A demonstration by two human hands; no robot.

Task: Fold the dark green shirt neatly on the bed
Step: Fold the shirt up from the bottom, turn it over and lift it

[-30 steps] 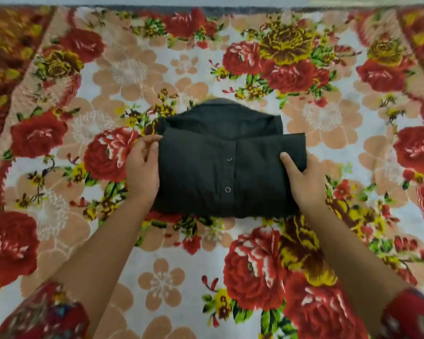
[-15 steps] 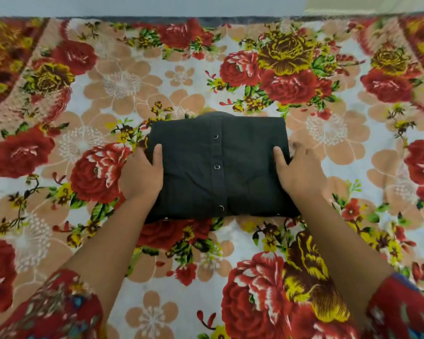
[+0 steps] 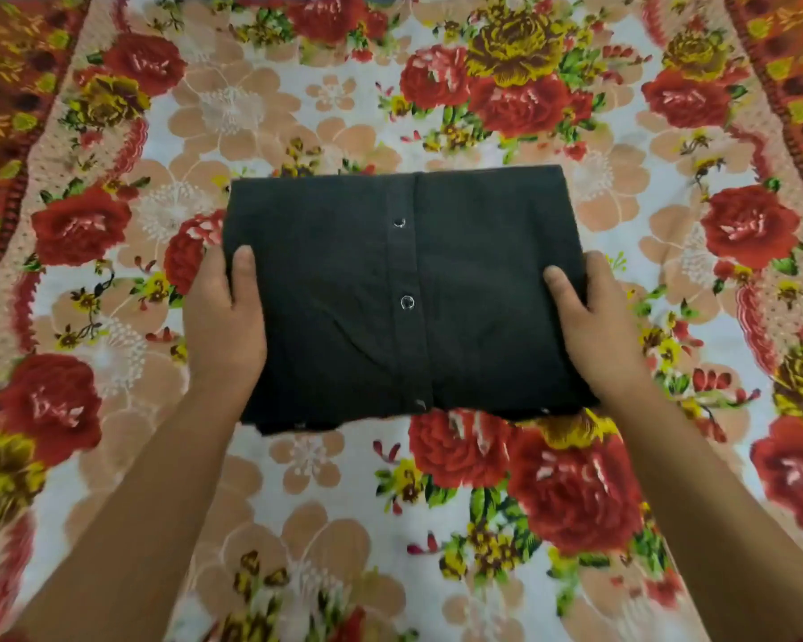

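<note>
The dark green shirt (image 3: 404, 298) lies folded into a compact rectangle in the middle of the bed, its button placket with silver snaps running down the centre. My left hand (image 3: 226, 322) grips its left edge, thumb on top and fingers tucked under. My right hand (image 3: 592, 322) grips the right edge the same way. The near edge of the shirt is slightly uneven, with lower layers showing beneath.
The bed is covered by a floral sheet (image 3: 297, 502) with large red and yellow roses on white. An orange-red patterned border (image 3: 789, 108) runs along the right side and another along the left. Nothing else lies near the shirt.
The near half of the shirt was folded away from me over the collar, making one flat rectangle. Both hands stayed at its sides and now hold its edges; the view has moved closer.
</note>
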